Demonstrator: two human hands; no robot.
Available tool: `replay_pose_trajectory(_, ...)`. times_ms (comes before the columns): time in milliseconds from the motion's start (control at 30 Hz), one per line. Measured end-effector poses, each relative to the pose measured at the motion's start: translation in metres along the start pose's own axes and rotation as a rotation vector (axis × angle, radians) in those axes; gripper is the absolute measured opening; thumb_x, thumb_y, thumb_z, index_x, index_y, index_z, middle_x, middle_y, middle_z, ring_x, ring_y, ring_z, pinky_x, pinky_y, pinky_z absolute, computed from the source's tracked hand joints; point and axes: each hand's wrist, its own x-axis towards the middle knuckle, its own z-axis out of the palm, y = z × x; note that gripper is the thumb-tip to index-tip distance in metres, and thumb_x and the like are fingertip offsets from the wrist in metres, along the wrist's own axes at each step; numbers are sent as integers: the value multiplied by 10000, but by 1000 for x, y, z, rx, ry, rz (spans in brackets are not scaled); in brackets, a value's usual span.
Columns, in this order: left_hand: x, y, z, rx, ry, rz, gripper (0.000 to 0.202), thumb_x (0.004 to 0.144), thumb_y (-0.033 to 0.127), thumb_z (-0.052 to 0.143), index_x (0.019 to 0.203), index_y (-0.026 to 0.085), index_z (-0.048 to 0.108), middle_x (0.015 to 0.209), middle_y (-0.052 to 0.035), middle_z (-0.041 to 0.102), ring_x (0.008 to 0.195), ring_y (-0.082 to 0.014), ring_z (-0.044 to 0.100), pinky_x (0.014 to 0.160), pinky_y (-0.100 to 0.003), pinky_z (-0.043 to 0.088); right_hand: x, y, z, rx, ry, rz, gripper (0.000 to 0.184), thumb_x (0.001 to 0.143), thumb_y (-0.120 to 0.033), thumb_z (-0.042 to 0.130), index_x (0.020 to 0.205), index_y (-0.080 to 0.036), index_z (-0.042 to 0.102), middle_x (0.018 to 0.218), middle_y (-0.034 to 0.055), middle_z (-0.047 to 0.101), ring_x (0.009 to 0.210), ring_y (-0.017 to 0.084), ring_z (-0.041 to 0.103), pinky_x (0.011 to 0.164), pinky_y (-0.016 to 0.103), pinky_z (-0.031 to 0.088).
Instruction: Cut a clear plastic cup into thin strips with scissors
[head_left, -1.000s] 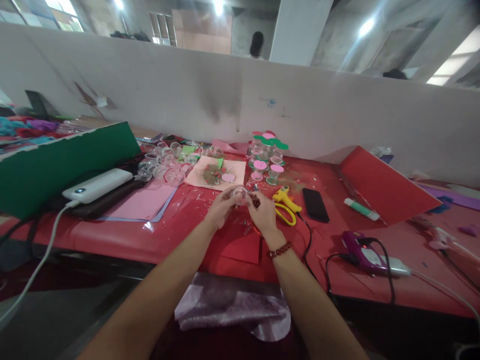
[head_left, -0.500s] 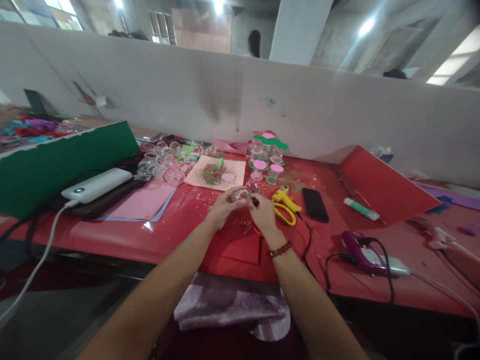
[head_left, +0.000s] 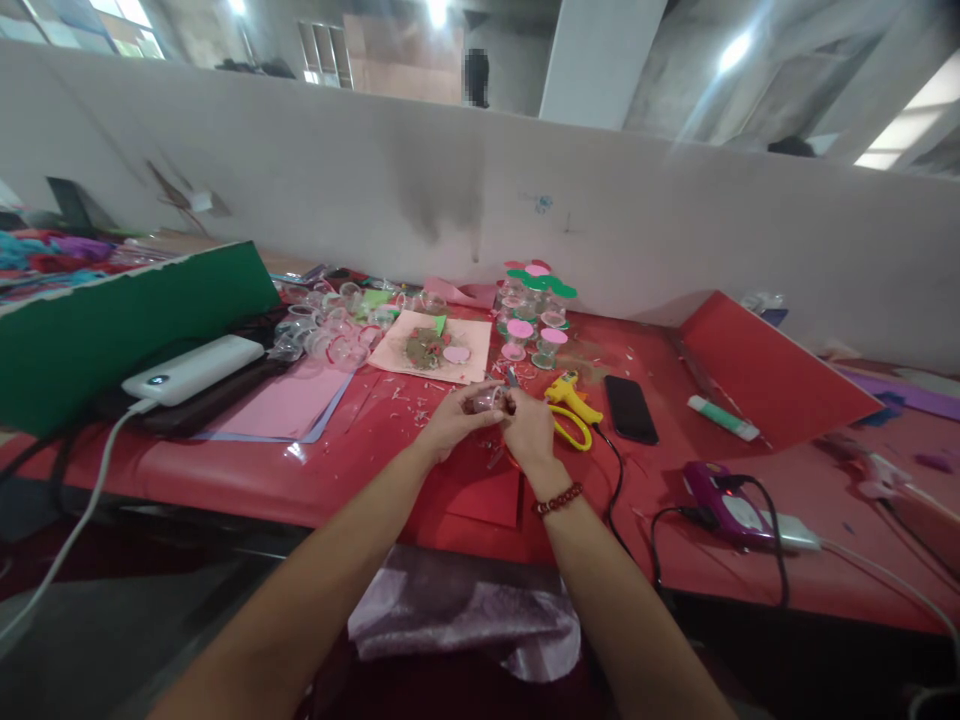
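A small clear plastic cup [head_left: 487,400] lies tilted on its side in my left hand [head_left: 453,422], whose fingers are wrapped round it. My right hand [head_left: 528,432] is closed at the cup's open end, its fingers curled. A narrow grey blade tip [head_left: 512,377] shows just above those fingers; I cannot tell whether the hand grips it. Right beside this hand lie a yellow glue gun [head_left: 573,396] and a yellow loop handle [head_left: 571,432]. Under my hands is a red paper sheet [head_left: 484,498].
Stacked cups with pink and green paper discs [head_left: 553,337] stand behind my hands. Loose clear cups [head_left: 330,325] pile up left of a stained paper sheet [head_left: 391,345]. A phone [head_left: 631,409], a purple power strip [head_left: 724,508] and cables lie right. A white power bank [head_left: 193,369] is left.
The cup has been turned in my left hand, so its side now shows more. Both hands have shifted slightly lower. A person's head beyond the partition has moved left.
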Motion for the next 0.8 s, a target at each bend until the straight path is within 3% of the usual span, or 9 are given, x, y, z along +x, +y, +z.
replay_pose_trajectory(467, 2, 1, -2, -101, 103, -4, 506, 552, 230, 841, 1039, 186, 708, 984, -58, 708, 909, -179, 625, 903, -333, 441, -1, -4, -3, 90, 29, -2, 117, 806, -302, 604, 863, -220, 667, 727, 7, 683, 659, 152, 588, 576, 228, 320)
replay_pose_trajectory(800, 1, 1, -1, -56, 49, 3, 551, 531, 240, 848, 1060, 180, 705, 978, -66, 711, 922, -203, 630, 913, -350, 437, 1, 1, 1, 38, 1, -36, 154, 832, -328, 573, 824, -201, 660, 730, 24, 684, 646, 160, 581, 557, 239, 302)
